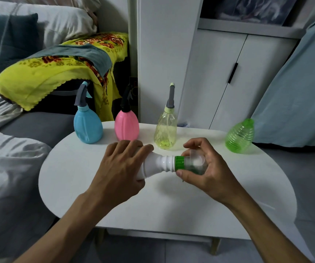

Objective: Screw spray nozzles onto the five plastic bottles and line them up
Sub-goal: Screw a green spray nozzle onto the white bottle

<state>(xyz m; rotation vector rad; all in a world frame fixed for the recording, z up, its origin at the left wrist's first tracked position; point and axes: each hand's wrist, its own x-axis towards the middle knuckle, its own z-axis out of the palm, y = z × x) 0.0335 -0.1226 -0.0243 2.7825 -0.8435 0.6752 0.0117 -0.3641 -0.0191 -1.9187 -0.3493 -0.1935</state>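
Note:
A white bottle (pixel 157 165) lies sideways above the white oval table (pixel 171 205), gripped at its body by my left hand (pixel 121 166). My right hand (pixel 200 168) is closed around a nozzle with a green collar (pixel 179 163) and clear cap, set on the bottle's neck. Behind stand a blue bottle (pixel 88 128), a pink bottle (pixel 126 128) and a pale yellow-green clear bottle (pixel 165 132), each with a spray nozzle on top. A green ribbed bottle (pixel 240 136) stands at the far right with no nozzle on it.
A grey sofa with white bedding (pixel 10 149) lies left of the table. A yellow flowered cloth (pixel 58 73) drapes over furniture behind. A white cabinet (pixel 228 76) stands at the back, and a light blue cushion (pixel 295 95) leans at the right.

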